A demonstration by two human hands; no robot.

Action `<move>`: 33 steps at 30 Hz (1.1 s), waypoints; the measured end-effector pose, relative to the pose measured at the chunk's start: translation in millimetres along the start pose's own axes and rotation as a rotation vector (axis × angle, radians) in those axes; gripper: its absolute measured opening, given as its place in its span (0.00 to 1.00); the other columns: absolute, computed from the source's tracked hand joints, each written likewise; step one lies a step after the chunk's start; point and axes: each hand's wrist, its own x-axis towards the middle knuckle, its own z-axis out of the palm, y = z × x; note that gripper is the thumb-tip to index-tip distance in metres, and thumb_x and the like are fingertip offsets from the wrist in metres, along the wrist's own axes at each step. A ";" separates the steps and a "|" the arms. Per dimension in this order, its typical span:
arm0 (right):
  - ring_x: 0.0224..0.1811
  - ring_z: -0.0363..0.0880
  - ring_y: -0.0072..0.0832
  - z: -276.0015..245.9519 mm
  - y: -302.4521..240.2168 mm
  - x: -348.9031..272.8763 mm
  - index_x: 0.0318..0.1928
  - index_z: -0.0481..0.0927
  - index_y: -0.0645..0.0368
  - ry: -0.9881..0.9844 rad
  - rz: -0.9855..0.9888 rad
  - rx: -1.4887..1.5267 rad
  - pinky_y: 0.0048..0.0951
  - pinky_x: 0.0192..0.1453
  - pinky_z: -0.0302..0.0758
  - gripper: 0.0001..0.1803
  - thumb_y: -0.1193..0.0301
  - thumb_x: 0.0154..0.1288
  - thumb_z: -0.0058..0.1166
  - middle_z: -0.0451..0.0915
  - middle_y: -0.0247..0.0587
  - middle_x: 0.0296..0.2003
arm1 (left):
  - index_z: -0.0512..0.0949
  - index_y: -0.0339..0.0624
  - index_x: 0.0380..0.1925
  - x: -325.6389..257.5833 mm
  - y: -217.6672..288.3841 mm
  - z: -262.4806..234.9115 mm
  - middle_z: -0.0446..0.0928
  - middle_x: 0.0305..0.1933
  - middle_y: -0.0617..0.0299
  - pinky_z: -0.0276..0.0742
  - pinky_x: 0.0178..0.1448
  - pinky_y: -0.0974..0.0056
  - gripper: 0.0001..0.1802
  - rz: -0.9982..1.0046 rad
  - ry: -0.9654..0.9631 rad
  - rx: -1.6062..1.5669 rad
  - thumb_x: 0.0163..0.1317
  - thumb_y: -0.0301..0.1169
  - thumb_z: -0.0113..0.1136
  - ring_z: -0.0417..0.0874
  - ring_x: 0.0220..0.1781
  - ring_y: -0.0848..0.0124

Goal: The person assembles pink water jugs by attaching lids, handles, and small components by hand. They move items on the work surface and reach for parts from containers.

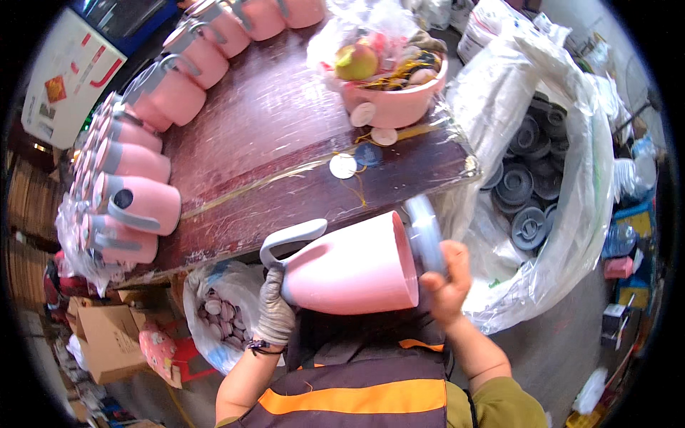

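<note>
Above my lap, a pink plastic jug (349, 267) with a grey handle lies on its side, its wide open end facing right. My gloved left hand (275, 314) grips it at the narrow grey end, below the handle. A round grey plastic cap (426, 235), somewhat blurred, is pinched in my bare right hand (448, 285). It is tilted close to the jug's open rim; whether the two touch, I cannot tell. On the table ahead lie a white round tag (343, 166) and a dark one (368, 154) with yellow string.
Pink jugs (143, 198) line the left and far sides of the wooden table (250, 128). A pink tub (392, 103) holds a fruit and strings. At right, a large clear bag (564, 264) contains grey caps (514, 184). Another bag (196, 299) with small round pieces stands below the table.
</note>
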 end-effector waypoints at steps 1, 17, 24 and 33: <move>0.46 0.72 0.35 14.0 -12.0 -5.6 0.50 0.79 0.65 -0.069 -0.049 0.014 0.32 0.51 0.70 0.35 0.45 0.57 0.62 0.72 0.45 0.44 | 0.68 0.35 0.59 -2.3 -1.3 -2.7 0.75 0.56 0.54 0.73 0.62 0.59 0.28 0.035 0.039 -0.019 0.67 0.44 0.57 0.77 0.56 0.64; 0.28 0.70 0.30 36.4 -49.0 13.6 0.45 0.83 0.57 -0.542 -0.686 0.241 0.31 0.33 0.65 0.25 0.54 0.52 0.62 0.72 0.35 0.32 | 0.77 0.39 0.45 -12.4 6.5 -74.7 0.81 0.43 0.58 0.80 0.52 0.57 0.13 -0.399 0.103 -0.422 0.66 0.36 0.58 0.82 0.44 0.66; 0.47 0.72 0.29 61.5 -36.1 -8.1 0.56 0.74 0.66 -0.318 0.200 0.536 0.29 0.53 0.67 0.28 0.53 0.68 0.50 0.74 0.41 0.44 | 0.72 0.33 0.55 -25.0 64.6 -29.9 0.73 0.56 0.58 0.70 0.60 0.66 0.26 0.702 0.070 0.438 0.67 0.43 0.56 0.75 0.54 0.72; 0.68 0.61 0.31 67.2 -20.9 51.6 0.70 0.59 0.61 -0.321 0.317 0.495 0.36 0.72 0.53 0.43 0.38 0.72 0.24 0.64 0.43 0.66 | 0.70 0.36 0.59 -35.1 62.9 -48.5 0.75 0.55 0.61 0.69 0.61 0.65 0.25 0.409 0.098 0.133 0.70 0.43 0.51 0.75 0.55 0.72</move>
